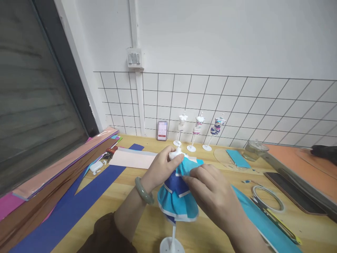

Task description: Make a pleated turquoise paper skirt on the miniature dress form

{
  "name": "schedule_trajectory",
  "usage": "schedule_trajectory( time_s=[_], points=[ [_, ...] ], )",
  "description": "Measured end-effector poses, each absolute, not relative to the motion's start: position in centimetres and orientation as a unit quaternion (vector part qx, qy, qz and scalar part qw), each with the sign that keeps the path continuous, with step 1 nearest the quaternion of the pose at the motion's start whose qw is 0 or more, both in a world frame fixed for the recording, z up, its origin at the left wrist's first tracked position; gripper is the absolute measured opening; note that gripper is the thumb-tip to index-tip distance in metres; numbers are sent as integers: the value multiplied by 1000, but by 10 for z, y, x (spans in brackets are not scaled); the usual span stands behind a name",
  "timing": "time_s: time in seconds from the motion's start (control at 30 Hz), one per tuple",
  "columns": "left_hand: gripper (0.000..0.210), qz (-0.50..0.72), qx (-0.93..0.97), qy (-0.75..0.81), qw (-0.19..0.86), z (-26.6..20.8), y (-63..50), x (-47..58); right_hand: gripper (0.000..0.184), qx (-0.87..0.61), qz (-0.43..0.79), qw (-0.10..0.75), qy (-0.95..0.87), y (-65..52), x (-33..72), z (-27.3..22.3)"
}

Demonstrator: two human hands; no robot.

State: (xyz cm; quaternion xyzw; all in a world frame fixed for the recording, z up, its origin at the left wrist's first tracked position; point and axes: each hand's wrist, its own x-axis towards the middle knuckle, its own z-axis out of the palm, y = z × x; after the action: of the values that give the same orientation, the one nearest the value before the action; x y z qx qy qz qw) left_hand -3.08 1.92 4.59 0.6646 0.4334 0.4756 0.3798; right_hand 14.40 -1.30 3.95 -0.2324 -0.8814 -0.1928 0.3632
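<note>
While the left hand (pixel 166 160) clasps the white dress form (pixel 178 150) by its shoulder, the right hand (pixel 213 184) pinches the light-blue piece (pixel 189 164) at the chest. The step appears to be bodice fitting; the next move likely requires smoothing under steady support. The dress form stands over the near side of the wooden table (pixel 146 225), before three mannequins (pixel 199 120).

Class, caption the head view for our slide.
Left hand holds a miniature dress form; right hand pinches light-blue material.

a thick, rounded bangle (pixel 143 192), greyish green and glossy, circles the left wrist (pixel 147 181). i see a dark brown sleeve (pixel 108 234) ending well short of it.
</note>
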Motion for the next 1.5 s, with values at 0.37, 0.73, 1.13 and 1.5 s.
schedule_trajectory(
  time_s=[0.37, 0.73, 1.13, 1.5],
  points=[
    [30, 481, 657, 426, 395, 45, 22, -32, 13, -265, -10, 389, -882, -20, 144, 48],
    [33, 418, 727, 423, 344, 51, 11, -31, 35, -422, 420, 345, -725, 2, 165, 52],
    [36, 392, 746, 410, 348, 44, 14, -30, 31, -468, 392, 391, -689, -6, 158, 51],
    [35, 377, 750, 431, 331, 41, 15, -29, 25, -482, 315, 394, -716, -15, 157, 54]
  ],
)
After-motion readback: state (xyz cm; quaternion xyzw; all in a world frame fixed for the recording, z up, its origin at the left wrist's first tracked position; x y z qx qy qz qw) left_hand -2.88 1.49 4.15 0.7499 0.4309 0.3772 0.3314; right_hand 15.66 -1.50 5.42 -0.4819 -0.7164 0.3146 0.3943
